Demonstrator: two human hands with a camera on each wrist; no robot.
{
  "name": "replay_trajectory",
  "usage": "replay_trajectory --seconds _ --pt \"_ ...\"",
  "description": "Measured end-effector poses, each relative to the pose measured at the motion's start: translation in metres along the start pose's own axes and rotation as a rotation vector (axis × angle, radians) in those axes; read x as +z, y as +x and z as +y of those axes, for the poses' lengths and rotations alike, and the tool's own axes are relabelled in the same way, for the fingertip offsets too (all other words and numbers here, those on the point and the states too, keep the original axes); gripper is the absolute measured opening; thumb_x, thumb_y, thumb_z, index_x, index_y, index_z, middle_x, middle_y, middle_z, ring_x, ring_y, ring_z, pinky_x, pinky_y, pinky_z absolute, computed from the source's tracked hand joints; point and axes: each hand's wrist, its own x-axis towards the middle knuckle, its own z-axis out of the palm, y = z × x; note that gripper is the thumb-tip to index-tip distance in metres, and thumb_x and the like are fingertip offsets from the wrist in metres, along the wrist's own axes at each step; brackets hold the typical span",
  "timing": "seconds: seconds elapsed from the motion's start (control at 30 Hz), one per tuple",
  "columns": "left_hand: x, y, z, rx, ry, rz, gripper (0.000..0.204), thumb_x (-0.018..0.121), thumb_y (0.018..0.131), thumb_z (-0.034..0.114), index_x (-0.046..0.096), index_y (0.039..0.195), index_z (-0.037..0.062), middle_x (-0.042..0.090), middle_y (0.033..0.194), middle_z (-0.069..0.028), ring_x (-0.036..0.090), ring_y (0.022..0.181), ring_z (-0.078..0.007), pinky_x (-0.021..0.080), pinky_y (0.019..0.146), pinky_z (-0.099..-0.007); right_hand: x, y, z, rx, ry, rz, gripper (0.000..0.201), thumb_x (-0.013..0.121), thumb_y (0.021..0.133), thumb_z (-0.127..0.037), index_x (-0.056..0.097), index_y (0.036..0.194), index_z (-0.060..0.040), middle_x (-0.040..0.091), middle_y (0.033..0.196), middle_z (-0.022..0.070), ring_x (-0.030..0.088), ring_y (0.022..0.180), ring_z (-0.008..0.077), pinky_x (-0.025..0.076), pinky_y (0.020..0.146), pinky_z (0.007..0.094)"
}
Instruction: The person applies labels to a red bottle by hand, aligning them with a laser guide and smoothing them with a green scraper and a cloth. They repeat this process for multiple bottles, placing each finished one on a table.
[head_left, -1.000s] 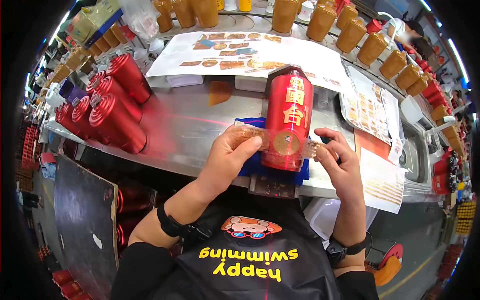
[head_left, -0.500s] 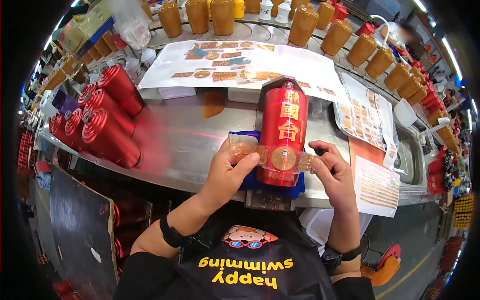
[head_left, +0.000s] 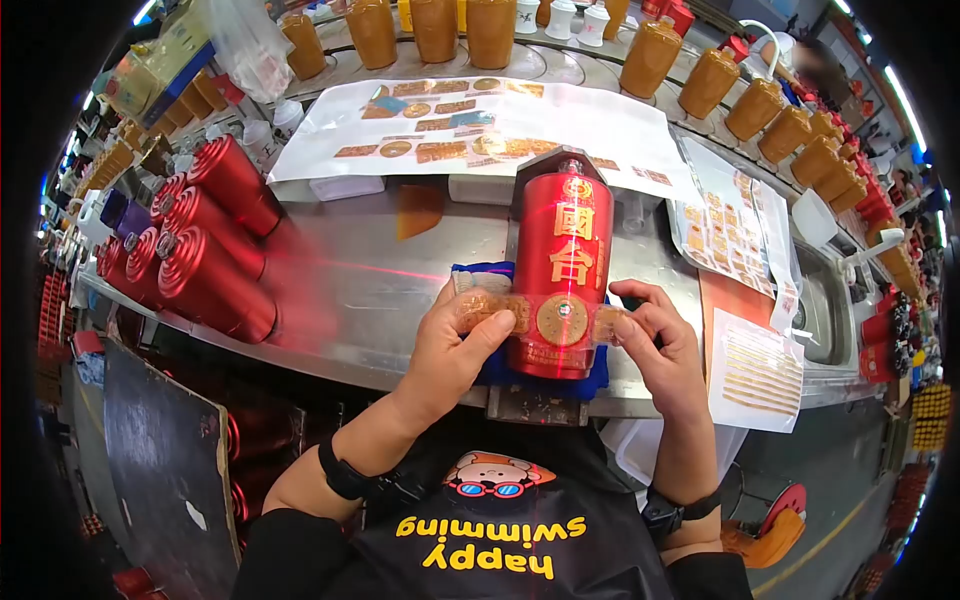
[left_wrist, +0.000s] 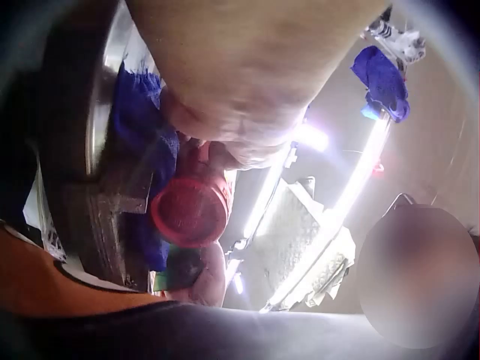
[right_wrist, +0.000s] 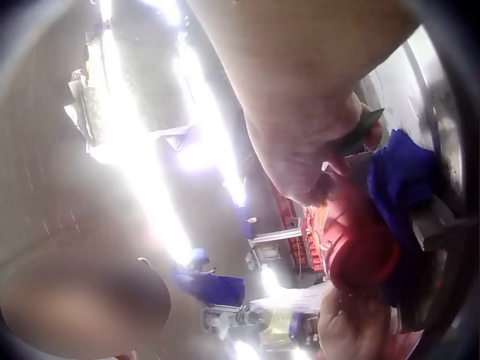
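Pinching both ends of a clear gold-patterned strip (head_left: 515,303); left hand (head_left: 450,340) has the left end, thumb on top, fingers clamped on it; right hand (head_left: 662,345) has the right end between thumb and fingertip, one finger lifted away from the pinch. Strip runs sideways across the lower part of the red bottle (head_left: 566,235), level with the round gold medallion (head_left: 562,320); can't tell whether that medallion sits on the strip or on the bottle.

Bottle lies between my hands, base toward me, neck away, big gold characters facing up; it rests over a blue cloth (head_left: 599,373) and a dark stand (head_left: 538,408) at the near edge of the metal surface (head_left: 470,240). Right wrist view shows a dark flat piece (right_wrist: 360,133) in my right hand — can't tell what it is.

Around that: white sheet (head_left: 590,130) with gold labels just past the neck; another label sheet (head_left: 730,230) off to the right; a smaller paper (head_left: 755,370) with rows of thin gold strips nearer me on that side; cluster of red bottles (head_left: 215,280) well apart on the left, tilted in my view; amber patch (head_left: 419,210) between cluster and stand; brown bottles (head_left: 650,60) lined along the far side.
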Motion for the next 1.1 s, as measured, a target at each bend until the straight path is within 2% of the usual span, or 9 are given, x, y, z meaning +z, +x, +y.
replay_trajectory --seconds 0.03,0.13,0.23,0.43,0.53,0.63,0.73,0.83,1.1 --pt "0.000 0.000 0.001 -0.007 0.003 0.000 0.020 0.062 0.095 0.019 0.068 0.098 0.0002 0.055 0.107 -0.0084 0.054 0.100 -0.0166 0.043 0.090 -0.0309 -0.001 0.000 0.003 -0.008 -0.019 -0.017 0.020 0.065 0.093 -0.013 0.062 0.079 0.0005 0.058 0.123 0.0110 0.048 0.082 0.0067 0.038 0.070 0.0229" --pt "0.001 0.000 0.004 -0.007 0.021 0.000 0.020 0.062 0.095 0.019 0.068 0.098 0.0002 0.056 0.105 -0.0089 0.054 0.099 -0.0169 0.043 0.089 -0.0311 0.000 0.000 0.006 -0.027 -0.001 -0.014 0.019 0.065 0.093 -0.013 0.063 0.079 0.0005 0.058 0.122 0.0104 0.046 0.079 0.0056 0.036 0.067 0.0221" --pt "0.001 0.001 0.005 0.019 0.047 0.000 0.020 0.062 0.095 0.019 0.068 0.098 0.0000 0.056 0.106 -0.0095 0.054 0.099 -0.0174 0.043 0.090 -0.0315 0.000 0.001 0.006 -0.006 0.004 -0.025 0.018 0.066 0.093 -0.013 0.064 0.081 0.0005 0.058 0.122 0.0107 0.047 0.080 0.0063 0.037 0.069 0.0225" --pt "0.003 0.000 0.002 0.023 0.037 0.023 0.021 0.062 0.094 0.019 0.068 0.101 -0.0003 0.055 0.107 -0.0101 0.054 0.099 -0.0187 0.043 0.090 -0.0319 0.003 0.003 0.007 -0.011 0.039 -0.029 0.018 0.066 0.092 -0.013 0.065 0.081 0.0010 0.058 0.121 0.0123 0.053 0.096 0.0118 0.041 0.082 0.0266" --pt "0.001 -0.001 0.004 0.007 0.100 0.012 0.021 0.063 0.094 0.019 0.068 0.102 0.0000 0.055 0.107 -0.0103 0.054 0.099 -0.0193 0.043 0.089 -0.0320 0.008 0.004 0.002 0.036 0.048 -0.005 0.027 0.068 0.090 -0.011 0.056 0.070 0.0005 0.060 0.111 0.0154 0.056 0.111 0.0191 0.044 0.089 0.0312" --pt "-0.001 -0.001 0.005 -0.015 0.128 0.004 0.022 0.063 0.094 0.019 0.068 0.103 0.0002 0.055 0.105 -0.0104 0.054 0.099 -0.0194 0.043 0.088 -0.0319 0.006 0.004 0.011 -0.015 0.060 -0.045 0.018 0.067 0.092 -0.014 0.065 0.082 0.0012 0.058 0.119 0.0137 0.053 0.105 0.0152 0.040 0.085 0.0280" --pt "-0.001 -0.001 0.002 -0.008 0.103 0.007 0.022 0.064 0.093 0.019 0.069 0.101 0.0000 0.055 0.103 -0.0104 0.054 0.098 -0.0190 0.043 0.088 -0.0318 0.006 0.004 0.009 0.023 0.097 -0.046 0.018 0.067 0.092 -0.014 0.065 0.082 0.0011 0.058 0.118 0.0136 0.052 0.107 0.0158 0.040 0.086 0.0288" --pt "0.001 0.000 0.002 -0.003 0.079 0.021 0.021 0.064 0.093 0.020 0.068 0.099 -0.0002 0.056 0.101 -0.0104 0.054 0.096 -0.0187 0.043 0.086 -0.0317 0.007 0.005 0.008 0.002 0.063 -0.024 0.024 0.068 0.091 -0.013 0.059 0.074 0.0007 0.060 0.114 0.0138 0.057 0.104 0.0149 0.045 0.087 0.0289" --pt "0.001 -0.001 0.000 -0.018 0.143 0.047 0.020 0.063 0.093 0.020 0.069 0.095 0.0008 0.060 0.098 -0.0094 0.053 0.090 -0.0180 0.044 0.083 -0.0315 0.002 0.005 0.012 0.069 0.058 -0.053 0.013 0.065 0.092 -0.011 0.066 0.090 0.0012 0.060 0.119 0.0135 0.056 0.104 0.0164 0.044 0.090 0.0292"
